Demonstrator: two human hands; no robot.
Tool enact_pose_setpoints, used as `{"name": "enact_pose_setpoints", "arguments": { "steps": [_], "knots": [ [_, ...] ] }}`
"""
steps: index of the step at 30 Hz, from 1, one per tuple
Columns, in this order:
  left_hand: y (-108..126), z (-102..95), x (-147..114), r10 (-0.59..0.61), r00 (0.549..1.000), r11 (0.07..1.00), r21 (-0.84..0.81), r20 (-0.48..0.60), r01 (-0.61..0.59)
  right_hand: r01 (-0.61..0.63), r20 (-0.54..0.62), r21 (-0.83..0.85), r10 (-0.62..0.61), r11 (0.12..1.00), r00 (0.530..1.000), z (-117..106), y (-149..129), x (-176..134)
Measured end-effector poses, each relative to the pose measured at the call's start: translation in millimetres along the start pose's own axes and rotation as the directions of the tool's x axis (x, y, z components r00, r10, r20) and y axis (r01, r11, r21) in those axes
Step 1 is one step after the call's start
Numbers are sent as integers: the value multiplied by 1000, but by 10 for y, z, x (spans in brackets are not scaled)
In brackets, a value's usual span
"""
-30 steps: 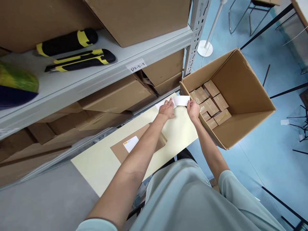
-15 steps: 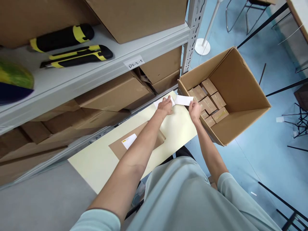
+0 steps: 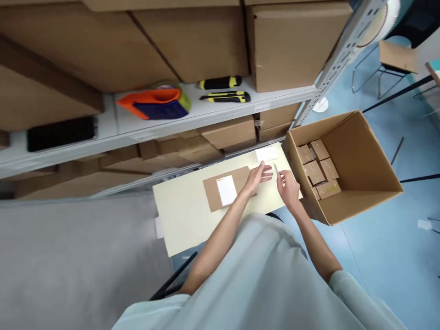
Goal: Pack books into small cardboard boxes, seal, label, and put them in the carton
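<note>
My right hand [image 3: 289, 189] pinches a small white label [image 3: 276, 168], seen nearly edge-on above the cream tabletop [image 3: 185, 213]. Just left of it, my left hand [image 3: 258, 178] is open, its fingers stretched toward the label without visible contact. Behind both hands, white label sheets [image 3: 267, 153] lie near the table's far edge. A flat brown cardboard package [image 3: 212, 195] rests on the table to the left, a large white label [image 3: 227, 190] on its top. Part of the package is hidden by my left hand and wrist.
An open cardboard carton [image 3: 360, 160] holding several small brown boxes [image 3: 314, 173] stands at the table's right end. Beyond the table, a metal shelf [image 3: 206, 112] carries cartons, two yellow-and-black box cutters [image 3: 227, 96], an orange-and-blue item [image 3: 160, 105] and a black flat object [image 3: 62, 133].
My left hand has lifted off the white label sheets and opened. My right hand has drawn the label away from them and back toward me. The view has shifted, showing more shelf at left.
</note>
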State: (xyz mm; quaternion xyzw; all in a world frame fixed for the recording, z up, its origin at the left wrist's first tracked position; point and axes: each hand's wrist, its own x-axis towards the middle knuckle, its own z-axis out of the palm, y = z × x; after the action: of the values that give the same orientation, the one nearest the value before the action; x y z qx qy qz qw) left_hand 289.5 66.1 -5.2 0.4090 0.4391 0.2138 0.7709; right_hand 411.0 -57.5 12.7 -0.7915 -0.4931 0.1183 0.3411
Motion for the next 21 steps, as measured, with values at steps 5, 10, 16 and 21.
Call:
{"name": "enact_pose_setpoints", "arguments": {
  "steps": [5, 10, 16, 21],
  "knots": [
    [-54, -474, -1018, -58, 990, 970, -241, -131, 25, 375, 246, -18, -360, 927, 900, 188, -376, -388],
    [-276, -756, -1488, -33, 920, 960, -268, -389, -79, 450, 382, 146, -469, 881, 796, 297, -584, -536],
    [-497, -823, -1727, -61, 887, 893, -422, -457, -156, 76, 441, 454, -298, 888, 847, 396, -786, -624],
    [-516, -858, -1862, -41, 891, 896, -412, -452, -168, -160, 563, 492, -172, 856, 808, 332, -817, -588]
  ]
}}
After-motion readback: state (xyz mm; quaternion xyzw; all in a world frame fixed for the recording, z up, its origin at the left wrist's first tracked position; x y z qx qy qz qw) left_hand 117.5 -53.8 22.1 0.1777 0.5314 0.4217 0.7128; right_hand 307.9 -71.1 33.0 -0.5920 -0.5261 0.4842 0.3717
